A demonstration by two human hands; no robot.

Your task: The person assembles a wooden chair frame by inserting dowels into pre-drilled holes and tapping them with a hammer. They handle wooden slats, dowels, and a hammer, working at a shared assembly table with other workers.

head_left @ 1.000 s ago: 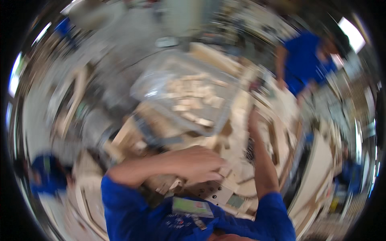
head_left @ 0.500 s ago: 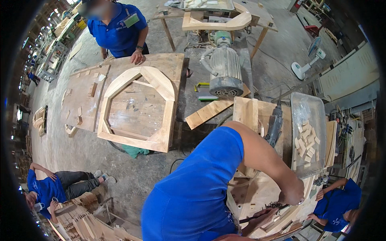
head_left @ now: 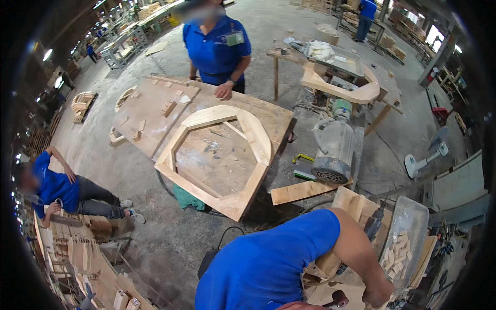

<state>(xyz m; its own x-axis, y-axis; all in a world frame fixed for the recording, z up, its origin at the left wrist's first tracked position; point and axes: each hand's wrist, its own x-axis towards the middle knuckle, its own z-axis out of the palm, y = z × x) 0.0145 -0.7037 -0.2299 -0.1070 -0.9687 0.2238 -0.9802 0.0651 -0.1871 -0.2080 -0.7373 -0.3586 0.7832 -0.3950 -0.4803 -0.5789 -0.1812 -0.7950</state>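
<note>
My left arm reaches down to the lower right, over a workbench scattered with wooden pieces. My left hand is closed low at the picture's edge; what lies in its fingers is hidden. A brown mallet head shows beside it above a pale board, its thin dark handle running out of the lower edge. No part of my right hand appears. Near my left forearm are a dark power tool and a translucent tray containing several small wood blocks.
A many-sided wooden frame lies on a worktable; a person in blue rests a hand there. A grey motor stands right of it, with a plank in front. Another person leans at left. A fan stands right.
The view has swung, so the frame and motor sit further right and lower. My right hand, earlier visible with a dark handle, has left the picture. The mallet head now shows.
</note>
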